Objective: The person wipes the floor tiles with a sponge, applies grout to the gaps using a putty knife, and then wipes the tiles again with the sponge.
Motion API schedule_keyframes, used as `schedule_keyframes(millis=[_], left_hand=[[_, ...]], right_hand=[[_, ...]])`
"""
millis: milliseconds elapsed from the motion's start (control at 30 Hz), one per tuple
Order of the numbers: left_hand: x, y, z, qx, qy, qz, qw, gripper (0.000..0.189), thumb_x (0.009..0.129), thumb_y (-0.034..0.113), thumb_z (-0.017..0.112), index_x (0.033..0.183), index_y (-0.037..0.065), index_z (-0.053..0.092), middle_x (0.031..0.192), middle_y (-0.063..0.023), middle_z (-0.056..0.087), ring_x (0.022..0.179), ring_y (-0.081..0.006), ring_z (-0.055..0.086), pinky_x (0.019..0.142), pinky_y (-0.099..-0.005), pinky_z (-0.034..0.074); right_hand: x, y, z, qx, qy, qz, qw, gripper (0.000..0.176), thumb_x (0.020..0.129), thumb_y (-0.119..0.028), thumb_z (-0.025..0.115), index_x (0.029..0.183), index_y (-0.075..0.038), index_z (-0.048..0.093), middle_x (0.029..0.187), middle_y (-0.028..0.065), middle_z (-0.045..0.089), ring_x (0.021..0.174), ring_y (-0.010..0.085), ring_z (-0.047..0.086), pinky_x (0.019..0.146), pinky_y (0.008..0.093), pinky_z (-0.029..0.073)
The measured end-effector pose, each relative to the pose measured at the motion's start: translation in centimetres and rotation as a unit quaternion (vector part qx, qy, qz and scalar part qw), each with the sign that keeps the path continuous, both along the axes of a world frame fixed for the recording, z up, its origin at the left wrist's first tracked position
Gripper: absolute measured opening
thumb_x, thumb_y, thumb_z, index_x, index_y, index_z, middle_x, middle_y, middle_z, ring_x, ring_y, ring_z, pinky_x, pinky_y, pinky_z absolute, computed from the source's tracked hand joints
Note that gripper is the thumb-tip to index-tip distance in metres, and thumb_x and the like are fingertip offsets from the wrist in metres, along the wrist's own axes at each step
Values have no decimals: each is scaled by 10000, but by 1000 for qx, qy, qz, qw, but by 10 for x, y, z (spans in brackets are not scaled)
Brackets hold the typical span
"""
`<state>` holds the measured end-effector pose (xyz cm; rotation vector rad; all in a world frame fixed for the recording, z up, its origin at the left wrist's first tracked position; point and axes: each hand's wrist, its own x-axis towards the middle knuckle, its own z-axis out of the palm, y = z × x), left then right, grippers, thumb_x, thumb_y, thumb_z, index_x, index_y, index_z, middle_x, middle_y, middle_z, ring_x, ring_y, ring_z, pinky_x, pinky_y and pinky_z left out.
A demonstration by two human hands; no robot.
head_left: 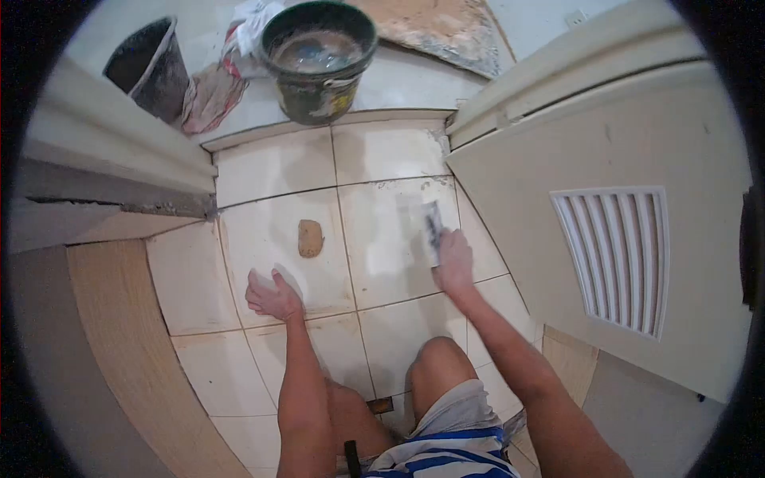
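My right hand [454, 263] is closed around a hand tool [433, 221], dark and white and smeared by motion, held over the white floor tiles [394, 263]. What kind of tool it is I cannot tell. To the left, my left hand [273, 298] rests on a tile with its fingers apart and nothing in them. Just beyond it lies a brown sponge [311, 239], flat on the tile. Dark joint lines run between the tiles, with brownish smears along some of them.
Past a low step [398, 116] stands a dark green bucket [319, 60] of murky water. A black bucket [147, 68] and a crumpled cloth [213, 95] are at its left. A dirty board [446, 32] lies behind. The louvred door [574, 151] borders the right, a door frame [119, 151] the left.
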<state>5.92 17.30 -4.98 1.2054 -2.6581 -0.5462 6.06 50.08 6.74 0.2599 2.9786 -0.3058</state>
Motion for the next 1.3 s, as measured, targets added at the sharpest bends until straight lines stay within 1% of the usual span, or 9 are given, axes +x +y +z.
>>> schedule_keyframes(millis=[100,167,233,400,533,600,767,867,1300], left_hand=[[26,14,-24,394,245,-58,884,504,911,330,614,1330,86,475,1083,-85,492,1034,-203,463,940,-352,383],[27,76,73,611,107,-100,778,448,931,311,584,1264,16,528,1054,-71,597,926,-160,555,828,-309,477],[11,114,128,576,-109,-237,775,360,937,289,581,1149,-2,600,961,-54,637,861,-156,575,776,-293,483],[-20,128,98,413,-32,-299,860,328,945,249,534,1044,-45,640,856,-174,664,762,-281,612,747,-402,476],[-98,123,92,128,29,-340,931,319,886,104,487,1166,-8,594,1087,-244,636,980,-425,592,833,-449,480],[-128,143,90,121,23,-374,919,326,880,103,495,1177,10,596,1119,-242,625,1012,-416,585,856,-457,474],[-91,227,17,-56,89,-547,830,373,785,29,551,1152,39,613,1042,-166,643,1007,-353,599,921,-450,474],[-67,240,45,113,44,-535,836,434,753,-3,568,1179,66,609,1192,-148,622,1134,-323,565,988,-408,454],[-93,162,53,74,92,-578,808,429,674,-40,635,1091,51,669,1118,-142,656,1092,-333,595,932,-409,489]], right_hand=[[22,-33,-13,7,28,51,998,362,766,-89,594,1098,-14,469,1014,195,495,897,370,494,705,487,396],[26,-51,-21,-7,29,77,997,347,779,-104,577,1098,-30,462,1050,170,490,931,335,472,744,473,387],[31,-67,-26,-11,86,182,980,344,820,-130,533,1142,-21,477,1072,154,483,963,316,467,771,464,373],[34,-8,-36,-176,35,167,970,722,761,-439,691,1317,-61,428,1278,188,412,1210,368,372,970,546,274],[117,90,-191,93,159,-239,953,675,859,-451,582,1344,-18,403,1322,203,431,1254,380,373,1013,548,289],[129,88,-149,69,45,-517,852,488,893,-361,556,1246,-38,462,1189,173,487,1131,375,442,916,539,357],[128,84,-150,142,74,-476,865,379,864,-282,514,1184,-83,480,1115,143,488,1022,342,462,812,501,384],[124,84,-145,135,95,-485,859,392,855,-302,496,1181,-83,490,1139,150,499,1042,355,465,843,519,381],[128,85,-151,173,58,-474,862,426,854,-279,476,1210,-44,474,1142,154,499,1031,338,472,836,501,390]])
